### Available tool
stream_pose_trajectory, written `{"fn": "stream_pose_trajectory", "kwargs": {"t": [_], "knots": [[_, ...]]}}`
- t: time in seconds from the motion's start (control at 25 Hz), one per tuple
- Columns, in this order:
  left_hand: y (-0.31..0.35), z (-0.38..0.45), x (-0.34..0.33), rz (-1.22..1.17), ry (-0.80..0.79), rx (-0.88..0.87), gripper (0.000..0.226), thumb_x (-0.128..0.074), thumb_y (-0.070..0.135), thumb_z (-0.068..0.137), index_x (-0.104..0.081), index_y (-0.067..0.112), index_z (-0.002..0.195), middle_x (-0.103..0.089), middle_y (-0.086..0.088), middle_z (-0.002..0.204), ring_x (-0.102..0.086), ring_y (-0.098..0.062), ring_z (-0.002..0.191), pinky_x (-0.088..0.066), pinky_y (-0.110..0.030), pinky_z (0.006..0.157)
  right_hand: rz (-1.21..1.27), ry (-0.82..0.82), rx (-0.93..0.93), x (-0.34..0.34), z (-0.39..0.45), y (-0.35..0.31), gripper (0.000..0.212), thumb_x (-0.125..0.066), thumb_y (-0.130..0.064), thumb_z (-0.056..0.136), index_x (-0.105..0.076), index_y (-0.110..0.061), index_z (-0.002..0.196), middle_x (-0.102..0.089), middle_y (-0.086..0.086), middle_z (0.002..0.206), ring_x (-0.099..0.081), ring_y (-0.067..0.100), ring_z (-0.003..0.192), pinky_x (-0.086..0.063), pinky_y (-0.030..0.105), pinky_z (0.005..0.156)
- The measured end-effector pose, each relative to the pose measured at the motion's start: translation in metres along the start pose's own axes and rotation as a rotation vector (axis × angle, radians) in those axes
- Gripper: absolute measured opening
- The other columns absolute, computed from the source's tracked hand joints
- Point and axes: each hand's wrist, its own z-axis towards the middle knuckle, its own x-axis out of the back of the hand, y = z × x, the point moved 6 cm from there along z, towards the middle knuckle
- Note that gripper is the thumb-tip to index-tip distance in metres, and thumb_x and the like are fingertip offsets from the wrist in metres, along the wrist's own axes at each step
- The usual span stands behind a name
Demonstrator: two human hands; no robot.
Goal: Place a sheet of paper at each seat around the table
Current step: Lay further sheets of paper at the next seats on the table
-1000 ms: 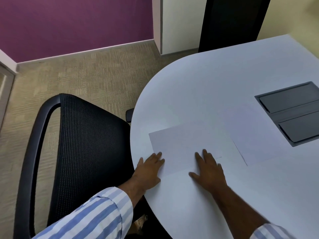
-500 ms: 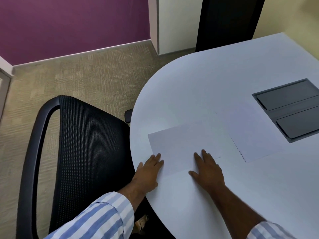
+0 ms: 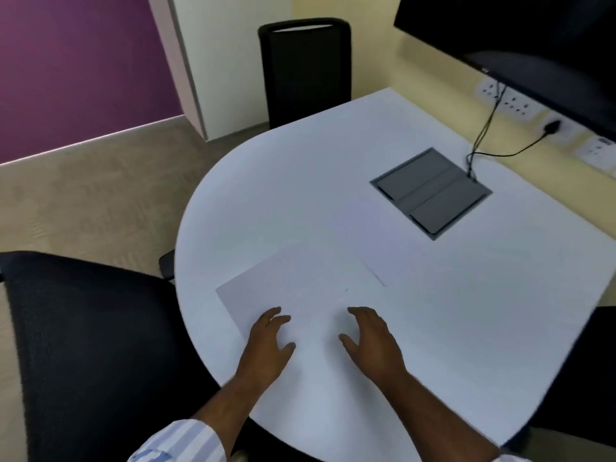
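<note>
A white sheet of paper (image 3: 286, 288) lies flat on the white round-ended table (image 3: 300, 181), near the edge by the black mesh chair (image 3: 86, 345) at the left. A second sheet (image 3: 383, 265) lies partly under it, sticking out to the right. My left hand (image 3: 266, 345) rests fingers apart on the near edge of the top sheet. Just right of it, my right hand (image 3: 370, 338) hovers or rests over the table at the sheet's near right corner, fingers spread. Neither hand grips anything.
A grey cable hatch (image 3: 430, 193) is set into the table's middle, with a black cable (image 3: 486, 128) running to wall sockets. Another black chair (image 3: 305, 71) stands at the far side. A dark chair (image 3: 586, 378) shows at the right edge. A screen (image 3: 533, 35) hangs above.
My view has swung up and to the right, showing the far chair, the screen and the sockets. Both hands stay at the sheet's near edge, drawn back slightly.
</note>
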Motion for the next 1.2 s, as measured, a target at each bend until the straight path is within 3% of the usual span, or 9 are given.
{"fn": "stream_pose_trajectory", "kwargs": {"t": [0.2,0.4,0.52,0.76,0.84,1.0,1.12,1.2], "knots": [[0.040,0.009,-0.022,-0.180,0.024,0.057,0.046,-0.080,0.012,0.088,-0.065,0.024,0.130,-0.053,0.006,0.144,-0.050,-0.013,0.137,-0.035,-0.015,0.105,0.057,0.114,-0.057,0.037,-0.001,0.033,0.053,-0.067,-0.046,0.096,-0.057,-0.025,0.143,-0.055,-0.007,0.146,-0.055,0.017,0.132,-0.051,0.036,0.104],[0.073,0.027,-0.057,-0.336,0.031,0.222,0.047,-0.079,0.017,0.089,-0.062,0.032,0.130,-0.058,0.011,0.132,-0.054,-0.007,0.124,-0.045,-0.022,0.095,0.173,0.205,-0.110,0.069,0.042,0.086,0.034,-0.068,-0.035,0.097,-0.068,-0.019,0.127,-0.067,-0.003,0.130,-0.063,0.019,0.122,-0.053,0.036,0.100],[0.093,0.042,-0.082,-0.458,0.046,0.340,0.035,-0.078,0.017,0.091,-0.067,0.033,0.119,-0.064,0.010,0.127,-0.061,-0.007,0.117,-0.050,-0.025,0.087,0.230,0.199,-0.111,0.088,0.077,0.120,0.027,-0.069,-0.030,0.097,-0.071,-0.015,0.119,-0.072,-0.001,0.119,-0.068,0.019,0.112,-0.054,0.031,0.093],[0.132,0.080,-0.144,-0.592,0.114,0.531,0.029,-0.077,0.018,0.091,-0.070,0.020,0.118,-0.070,0.003,0.121,-0.068,-0.016,0.107,-0.054,-0.032,0.088,0.239,0.151,-0.088,0.113,0.149,0.188,0.017,-0.069,-0.028,0.096,-0.072,-0.016,0.108,-0.074,-0.002,0.106,-0.070,0.017,0.099,-0.048,0.024,0.080],[0.139,0.091,-0.162,-0.618,0.122,0.601,0.029,-0.077,0.019,0.090,-0.070,0.017,0.118,-0.070,-0.001,0.111,-0.065,-0.016,0.092,-0.052,-0.031,0.076,0.242,0.144,-0.080,0.118,0.165,0.204,0.014,-0.070,-0.024,0.096,-0.073,-0.015,0.106,-0.075,0.000,0.104,-0.070,0.019,0.096,-0.048,0.025,0.079],[0.151,0.112,-0.192,-0.654,0.130,0.732,0.034,-0.075,0.021,0.092,-0.062,0.015,0.124,-0.069,-0.006,0.104,-0.061,-0.018,0.081,-0.048,-0.029,0.066,0.231,0.092,-0.075,0.117,0.198,0.232,0.020,-0.068,-0.015,0.095,-0.074,-0.009,0.113,-0.075,0.007,0.112,-0.071,0.026,0.104,-0.055,0.033,0.091],[0.157,0.130,-0.210,-0.727,0.141,0.783,0.033,-0.071,0.022,0.095,-0.059,0.018,0.125,-0.066,-0.007,0.109,-0.062,-0.020,0.089,-0.052,-0.033,0.072,0.175,0.084,-0.065,0.111,0.217,0.245,0.029,-0.066,-0.012,0.095,-0.072,-0.006,0.122,-0.070,0.012,0.122,-0.067,0.030,0.114,-0.053,0.037,0.097],[0.160,0.143,-0.222,-0.801,0.147,0.806,0.016,-0.068,0.021,0.097,-0.063,0.019,0.113,-0.063,-0.006,0.104,-0.061,-0.020,0.092,-0.057,-0.039,0.081,0.103,0.091,-0.070,0.108,0.228,0.249,0.035,-0.066,-0.016,0.095,-0.069,-0.006,0.129,-0.064,0.013,0.130,-0.062,0.033,0.120,-0.053,0.041,0.096]]}}
